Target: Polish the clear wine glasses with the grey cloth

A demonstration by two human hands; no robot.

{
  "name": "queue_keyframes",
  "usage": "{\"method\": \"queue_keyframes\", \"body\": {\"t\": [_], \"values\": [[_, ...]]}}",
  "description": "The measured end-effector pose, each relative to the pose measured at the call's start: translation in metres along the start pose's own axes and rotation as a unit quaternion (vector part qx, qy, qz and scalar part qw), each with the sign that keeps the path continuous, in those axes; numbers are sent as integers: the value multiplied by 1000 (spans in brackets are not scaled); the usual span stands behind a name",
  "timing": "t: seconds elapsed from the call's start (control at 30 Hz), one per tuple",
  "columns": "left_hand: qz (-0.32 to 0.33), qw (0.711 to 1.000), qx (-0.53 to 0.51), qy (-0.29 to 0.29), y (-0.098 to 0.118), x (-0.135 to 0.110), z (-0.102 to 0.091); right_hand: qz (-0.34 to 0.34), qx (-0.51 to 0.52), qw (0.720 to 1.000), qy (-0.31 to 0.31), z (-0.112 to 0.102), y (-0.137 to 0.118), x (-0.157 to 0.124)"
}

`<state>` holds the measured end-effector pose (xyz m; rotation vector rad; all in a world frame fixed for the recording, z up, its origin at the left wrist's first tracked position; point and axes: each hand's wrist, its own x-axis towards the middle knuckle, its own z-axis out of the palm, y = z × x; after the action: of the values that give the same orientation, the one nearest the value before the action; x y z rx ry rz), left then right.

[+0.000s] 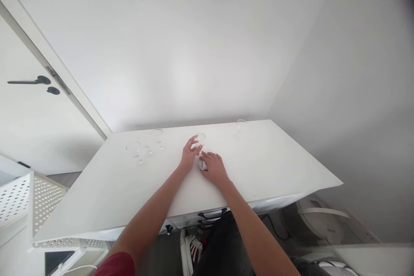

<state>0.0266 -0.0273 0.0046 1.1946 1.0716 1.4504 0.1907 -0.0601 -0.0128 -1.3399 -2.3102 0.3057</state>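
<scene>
My left hand [189,152] is curled around the lower part of a clear stemmed glass [200,137] that stands on the white table [265,159]. My right hand [214,167] lies just right of it, its fingers closed on a small white crumpled cloth or tissue [202,165] at the base of the glass. Three more clear glasses [145,142] stand in a group to the left. Another clear glass [241,123] stands at the far edge on the right.
The table stands against a white wall in a corner. A white door with a black handle [32,81] is at the left, a white perforated cart [29,200] at the lower left. A round white appliance [320,220] sits on the floor at the right.
</scene>
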Motion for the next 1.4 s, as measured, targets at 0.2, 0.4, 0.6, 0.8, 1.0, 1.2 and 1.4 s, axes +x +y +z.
{"method": "queue_keyframes", "body": {"t": [0.2, 0.4, 0.6, 0.8, 1.0, 1.2, 1.4], "values": [[-2, 1000, -23, -14, 1, -1, 1, 7, -4, 1000, -5, -3, -4, -1], [-15, 999, -48, -6, 4, -1, 1, 51, -24, 998, 5, 2, -2, -3], [-58, 995, -82, 13, 7, -1, -3, 123, -46, 991, 34, 7, 8, 2], [-66, 994, -83, 9, 5, -1, -4, 209, -88, 972, 61, 1, 41, 17], [-77, 993, -88, 3, -1, 2, -4, 250, -88, 961, 73, -9, 71, 30], [-83, 991, -101, -2, -5, 4, -6, 277, -94, 955, 48, -12, 81, 43], [-82, 991, -108, -5, -5, 3, -5, 297, -94, 950, 26, -17, 83, 50]]}}
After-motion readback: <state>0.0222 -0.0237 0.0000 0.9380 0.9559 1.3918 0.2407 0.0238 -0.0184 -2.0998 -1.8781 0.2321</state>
